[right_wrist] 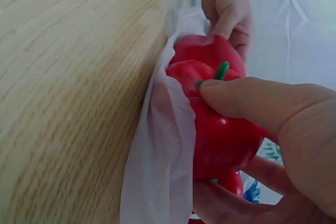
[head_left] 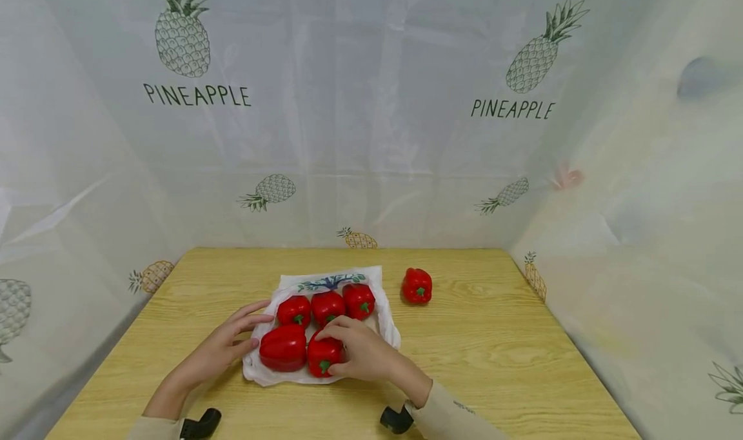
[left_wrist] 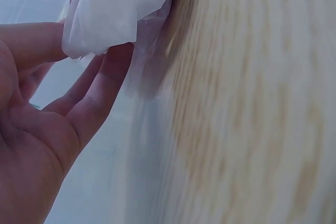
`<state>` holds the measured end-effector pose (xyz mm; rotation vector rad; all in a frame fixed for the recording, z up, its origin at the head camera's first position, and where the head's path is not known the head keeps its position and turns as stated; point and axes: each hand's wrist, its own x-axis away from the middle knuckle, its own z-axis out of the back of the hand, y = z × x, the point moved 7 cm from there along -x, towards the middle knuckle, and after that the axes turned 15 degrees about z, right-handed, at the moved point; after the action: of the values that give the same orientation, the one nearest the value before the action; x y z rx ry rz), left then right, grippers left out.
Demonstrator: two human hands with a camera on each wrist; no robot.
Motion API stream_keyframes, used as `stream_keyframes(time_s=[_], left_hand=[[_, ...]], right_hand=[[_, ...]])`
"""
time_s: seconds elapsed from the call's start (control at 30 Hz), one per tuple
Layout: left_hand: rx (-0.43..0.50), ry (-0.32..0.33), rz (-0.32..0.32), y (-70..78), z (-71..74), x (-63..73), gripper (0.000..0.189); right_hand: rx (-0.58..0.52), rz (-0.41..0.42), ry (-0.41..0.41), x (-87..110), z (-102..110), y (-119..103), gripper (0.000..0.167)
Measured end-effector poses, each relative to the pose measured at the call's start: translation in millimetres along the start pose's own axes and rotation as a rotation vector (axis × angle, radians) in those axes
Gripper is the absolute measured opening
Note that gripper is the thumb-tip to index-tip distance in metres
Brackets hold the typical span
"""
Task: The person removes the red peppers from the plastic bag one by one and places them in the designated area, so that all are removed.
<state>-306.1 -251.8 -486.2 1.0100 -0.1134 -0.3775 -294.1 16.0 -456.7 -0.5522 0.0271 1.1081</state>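
Note:
Several red bell peppers with green stems lie in a white plastic bag with a tree print, spread like a shallow tray on the table. My right hand grips the near right bell pepper there, its thumb beside the green stem. At the bag's left side, my left hand rests its extended fingers and thumb against the crumpled edge, next to a large bell pepper. The left wrist view shows those fingers touching the white plastic. Behind them are bell peppers at left, centre and right.
One more red bell pepper stands on the wooden table, right of the bag. White sheeting printed with pineapples hangs behind the table and along both sides. A black wrist mount sits at each sleeve.

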Motion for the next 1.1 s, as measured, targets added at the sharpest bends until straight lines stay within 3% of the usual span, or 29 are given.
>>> stream_keyframes(time_s=[0.3,0.7,0.93,1.1], left_hand=[[-0.016,0.003,-0.011,-1.7,1.1,-1.8,0.041],[-0.023,-0.003,0.022,-5.1,2.0,-0.5,0.042],[-0.020,0.005,0.002,-1.2,1.1,-0.3,0.043],[-0.017,0.010,0.006,2.9,1.5,0.2,0.042]], right_hand=[[0.002,-0.009,0.021,-1.2,-1.8,0.0,0.049],[0.002,-0.031,0.036,-2.0,-5.3,4.9,0.048],[-0.081,-0.043,0.045,2.0,-2.4,9.9,0.047],[-0.156,-0.029,0.083,5.7,10.9,11.2,0.047]])
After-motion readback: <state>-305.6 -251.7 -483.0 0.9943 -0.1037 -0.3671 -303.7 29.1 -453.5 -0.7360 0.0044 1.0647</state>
